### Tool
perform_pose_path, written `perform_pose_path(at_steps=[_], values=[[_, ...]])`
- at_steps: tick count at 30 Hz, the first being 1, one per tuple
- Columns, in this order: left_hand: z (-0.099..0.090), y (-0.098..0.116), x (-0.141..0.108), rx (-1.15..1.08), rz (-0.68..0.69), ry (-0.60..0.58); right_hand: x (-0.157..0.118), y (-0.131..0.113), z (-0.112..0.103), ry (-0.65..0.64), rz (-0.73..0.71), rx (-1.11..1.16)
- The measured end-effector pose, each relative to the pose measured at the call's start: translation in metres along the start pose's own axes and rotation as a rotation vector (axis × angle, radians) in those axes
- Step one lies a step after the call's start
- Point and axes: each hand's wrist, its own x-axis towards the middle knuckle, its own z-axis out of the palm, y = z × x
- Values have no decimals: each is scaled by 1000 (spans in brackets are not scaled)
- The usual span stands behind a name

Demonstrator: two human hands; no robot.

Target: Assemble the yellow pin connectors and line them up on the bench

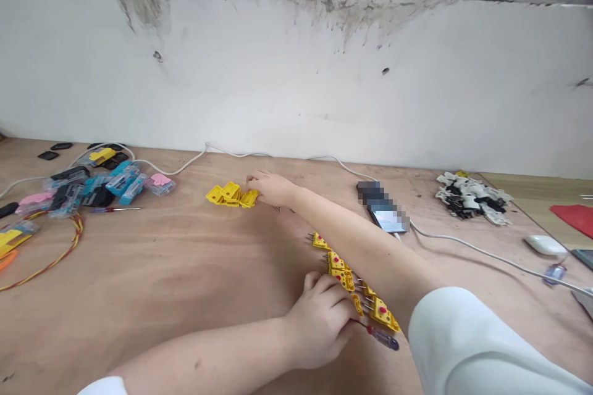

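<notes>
Several yellow plastic connectors with metal pins and red dots (354, 281) lie in a slanted row on the plywood bench top (162, 278). My left hand (319, 321) sits at the lower end of that row, gripping a small screwdriver with a clear handle (383, 337). My right hand (273, 188) reaches across, its fingertips at a small cluster of yellow connectors (230, 195). Whether those fingers hold a connector, I cannot tell. My right forearm passes just above the slanted row.
At the left lie blue and pink packs of parts (123, 180), a second screwdriver (115, 210) and twisted red-yellow wire (60, 250). To the right are a pixelated phone (382, 207), a white cable (477, 247), a heap of white and black parts (470, 197) and a white mouse (544, 245).
</notes>
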Motion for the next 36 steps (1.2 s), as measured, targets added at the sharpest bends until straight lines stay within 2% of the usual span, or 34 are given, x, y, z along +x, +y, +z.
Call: perform_pose_path(at_steps=[6, 18, 22, 26, 31, 33, 36], values=[[0, 0, 0, 12, 5, -1, 4, -9, -1, -39, 124, 0], [1, -1, 0, 50, 1, -25, 5, -16, -5, -72, 121, 18], [0, -1, -1, 47, 20, -5, -10, -23, -19, 10, 170, 61], [-4, 1, 0, 73, 10, -24, -57, -39, -52, 129, 274, 221], [-7, 5, 2, -18, -78, 3, -166, -81, -94, 258, 314, 710], [-7, 7, 3, -40, -100, 30, -210, -103, -97, 306, 281, 823], [-6, 9, 4, -24, -119, 54, -255, -136, -85, 366, 193, 874]])
